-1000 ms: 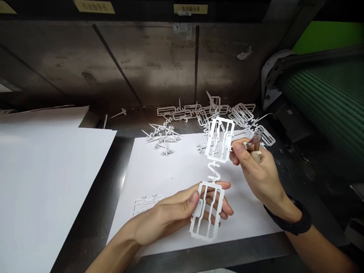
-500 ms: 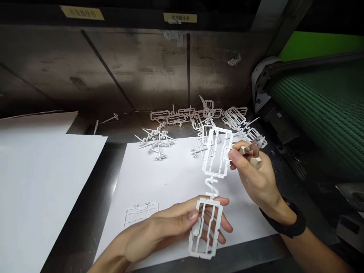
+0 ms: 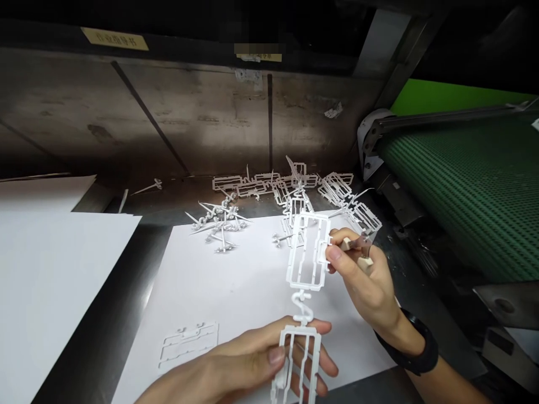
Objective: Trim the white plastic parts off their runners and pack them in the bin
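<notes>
Two white plastic frames are joined by a curved S-shaped sprue (image 3: 302, 307). My right hand (image 3: 362, 275) pinches the upper plastic frame (image 3: 293, 247) by its right edge, between thumb and finger. Tucked in the same palm are nippers (image 3: 364, 264) with pale grips, mostly hidden by the fingers. The lower plastic frame (image 3: 316, 359) is held in my left hand (image 3: 252, 356), thumb on its left side and fingers spread behind it. A separate plastic frame (image 3: 189, 342) lies on the white paper (image 3: 236, 280), left of my left hand.
Cut sprues (image 3: 223, 219) with pointed ends are heaped at the paper's back edge. More plastic frames (image 3: 227, 183) are piled against the metal wall (image 3: 219, 123). White sheets (image 3: 67, 269) lie at left; a green conveyor belt (image 3: 463, 191) stands at right.
The view has tilted up a little, so the scene sits lower in the picture. Both hands keep their hold on the joined frames, with little other movement.
</notes>
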A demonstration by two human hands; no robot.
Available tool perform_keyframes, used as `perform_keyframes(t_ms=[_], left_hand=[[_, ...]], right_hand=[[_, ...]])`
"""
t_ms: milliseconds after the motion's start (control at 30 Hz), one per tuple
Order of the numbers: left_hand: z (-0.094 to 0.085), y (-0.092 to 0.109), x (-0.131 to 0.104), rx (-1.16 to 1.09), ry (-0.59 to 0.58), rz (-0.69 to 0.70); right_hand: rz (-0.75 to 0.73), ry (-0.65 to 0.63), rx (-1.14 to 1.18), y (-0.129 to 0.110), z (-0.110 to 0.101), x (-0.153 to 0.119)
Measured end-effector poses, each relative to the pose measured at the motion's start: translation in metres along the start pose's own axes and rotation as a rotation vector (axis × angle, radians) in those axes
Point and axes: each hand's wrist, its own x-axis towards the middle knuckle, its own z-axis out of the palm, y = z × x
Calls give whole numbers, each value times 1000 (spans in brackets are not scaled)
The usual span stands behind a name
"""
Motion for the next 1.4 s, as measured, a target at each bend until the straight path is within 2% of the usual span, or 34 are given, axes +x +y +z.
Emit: perform_keyframes(t_ms=[233, 500, 567, 700, 867, 967, 1033, 1100, 1267, 1400], left_hand=[[9, 7, 3, -32, 47, 10], [16, 21, 8, -141, 110, -13], [20, 25, 8, -114, 191, -30], [27, 32, 8, 90, 410, -55], [28, 25, 12, 321, 538, -27], [30, 19, 16, 485, 759, -23], [34, 18, 18, 551, 915, 29], [36, 20, 18, 533, 990, 114], [31, 33, 12, 347, 931, 340], [27, 40, 7, 120, 823, 416]], right_hand=[[-30, 0, -102, -6, -1, -3], [-54, 83, -155, -2, -1, 2], [-64, 94, -179, 0, -1, 3], [-74, 137, -240, 1, 1, 4], [-83, 158, -297, 2, 3, 3], [-106, 155, -345, 1, 6, 1], [-124, 150, -372, 1, 6, -1], [-152, 169, -358, 2, 5, -1], [-166, 265, -178, 8, -5, 3], [-97, 233, -105, 13, -8, 4]])
